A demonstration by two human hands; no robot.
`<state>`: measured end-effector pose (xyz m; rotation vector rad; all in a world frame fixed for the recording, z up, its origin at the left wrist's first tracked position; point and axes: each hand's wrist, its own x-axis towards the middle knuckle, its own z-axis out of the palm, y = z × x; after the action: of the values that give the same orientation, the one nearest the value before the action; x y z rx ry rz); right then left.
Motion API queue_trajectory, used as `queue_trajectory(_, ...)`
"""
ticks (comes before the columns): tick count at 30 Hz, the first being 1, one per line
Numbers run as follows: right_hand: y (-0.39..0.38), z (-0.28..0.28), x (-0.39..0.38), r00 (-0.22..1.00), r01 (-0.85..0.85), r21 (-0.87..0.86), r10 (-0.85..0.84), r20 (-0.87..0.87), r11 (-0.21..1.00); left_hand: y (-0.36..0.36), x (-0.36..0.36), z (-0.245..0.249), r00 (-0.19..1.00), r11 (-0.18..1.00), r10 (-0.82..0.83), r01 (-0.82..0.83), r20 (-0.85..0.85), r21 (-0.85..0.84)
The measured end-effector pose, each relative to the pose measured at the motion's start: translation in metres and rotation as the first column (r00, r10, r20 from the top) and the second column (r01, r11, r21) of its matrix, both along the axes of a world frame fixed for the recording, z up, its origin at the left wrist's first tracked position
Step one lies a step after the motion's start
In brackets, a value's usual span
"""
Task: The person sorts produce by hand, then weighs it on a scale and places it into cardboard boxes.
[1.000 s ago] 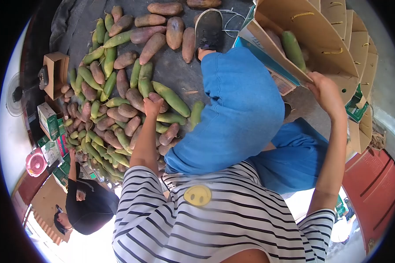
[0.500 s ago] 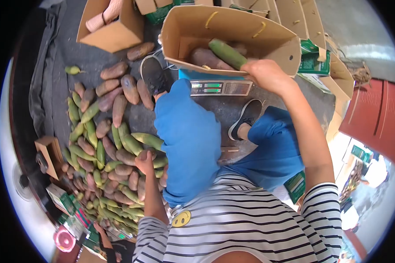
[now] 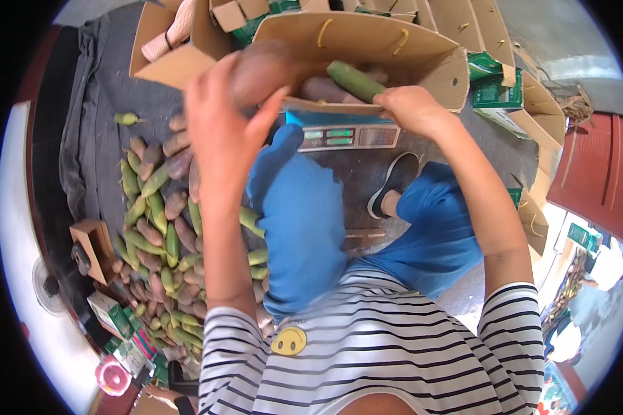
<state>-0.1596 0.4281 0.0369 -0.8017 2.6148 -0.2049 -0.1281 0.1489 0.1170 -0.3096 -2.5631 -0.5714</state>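
Note:
My left hand (image 3: 225, 128), blurred by motion, holds a large reddish-brown root (image 3: 262, 72) at the left end of an open cardboard box (image 3: 291, 31). My right hand (image 3: 412, 109) has its fingers round the lower end of a green root (image 3: 353, 79), at the box's near edge. Behind the green one, a brown root (image 3: 323, 90) lies inside the box. The box rests on a blue scale (image 3: 349, 137) with lit green digits. To the left spreads a pile of green and brown roots (image 3: 172, 238) on dark cloth.
Another box (image 3: 204, 34) with a pink wrapped object (image 3: 169, 40) is at the upper left. More boxes (image 3: 495, 31) stand at the upper right. A co-worker's hand (image 3: 160, 395) shows at the lower left. My shoe (image 3: 394, 181) is below the scale.
My left hand has risen from the pile to the box, now carrying a brown root. My right hand keeps hold of the green root. The view has shifted slightly.

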Motion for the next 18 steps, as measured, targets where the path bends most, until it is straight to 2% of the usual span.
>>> queue_trajectory(3, 0.002, -0.003, -0.005, 0.999, -0.036, 0.012, 0.036, 0.010, 0.999, 0.003, 0.000, 0.004, 0.998, 0.970, -0.039, 0.029, 0.038, 0.243)
queue_trajectory(4, 0.002, 0.001, -0.005, 0.998, -0.018, 0.014, 0.017, 0.057, 1.000, -0.012, 0.004, -0.004, 0.999, 0.962, 0.021, -0.029, 0.032, 0.271)
queue_trajectory(6, 0.001, 0.002, -0.001, 0.999, -0.020, -0.047, 0.021, 0.029, 0.999, -0.052, 0.014, -0.033, 0.991, 0.940, 0.133, -0.137, 0.034, 0.314)
queue_trajectory(7, -0.001, 0.001, 0.001, 1.000, -0.014, -0.061, 0.016, 0.024, 0.998, -0.073, 0.024, -0.055, 0.965, 0.884, 0.220, -0.258, 0.139, 0.389)
queue_trajectory(8, -0.001, 0.000, 0.001, 1.000, -0.005, -0.069, 0.006, 0.017, 0.998, -0.101, 0.035, -0.084, 0.946, 0.822, 0.200, -0.304, 0.257, 0.481)
queue_trajectory(10, 0.000, 0.002, -0.003, 1.000, -0.010, -0.073, 0.011, 0.017, 0.997, -0.162, 0.078, -0.166, 0.851, 0.840, 0.341, -0.466, 0.399, 0.276)
queue_trajectory(11, -0.002, 0.003, -0.002, 1.000, -0.010, -0.071, 0.012, 0.027, 0.997, -0.173, 0.105, -0.189, 0.744, 0.750, 0.316, -0.576, 0.589, 0.325)
queue_trajectory(12, -0.004, 0.005, -0.002, 0.999, -0.009, -0.066, 0.011, 0.034, 0.998, -0.212, 0.137, -0.251, 0.619, 0.702, 0.217, -0.636, 0.755, 0.320)
queue_trajectory(13, -0.005, 0.006, -0.001, 0.999, -0.008, -0.059, 0.010, 0.045, 0.998, -0.221, 0.178, -0.302, 0.543, 0.675, 0.383, -0.717, 0.747, 0.175)
queue_trajectory(14, -0.004, 0.005, 0.000, 0.999, -0.005, -0.069, 0.008, 0.045, 0.998, -0.224, 0.208, -0.331, 0.458, 0.702, 0.400, -0.710, 0.794, 0.056)
queue_trajectory(15, -0.003, 0.003, -0.001, 0.999, -0.004, -0.078, 0.007, 0.044, 0.997, -0.220, 0.236, -0.352, 0.401, 0.678, 0.398, -0.735, 0.825, 0.030)
queue_trajectory(16, -0.003, 0.002, -0.002, 0.999, -0.002, -0.084, 0.005, 0.043, 0.996, -0.200, 0.244, -0.341, 0.232, 0.607, 0.395, -0.792, 0.889, -0.063)
queue_trajectory(18, -0.006, 0.005, -0.002, 0.999, 0.006, -0.058, -0.003, 0.045, 0.998, -0.192, 0.269, -0.379, 0.083, 0.473, 0.343, -0.876, 0.936, -0.096)
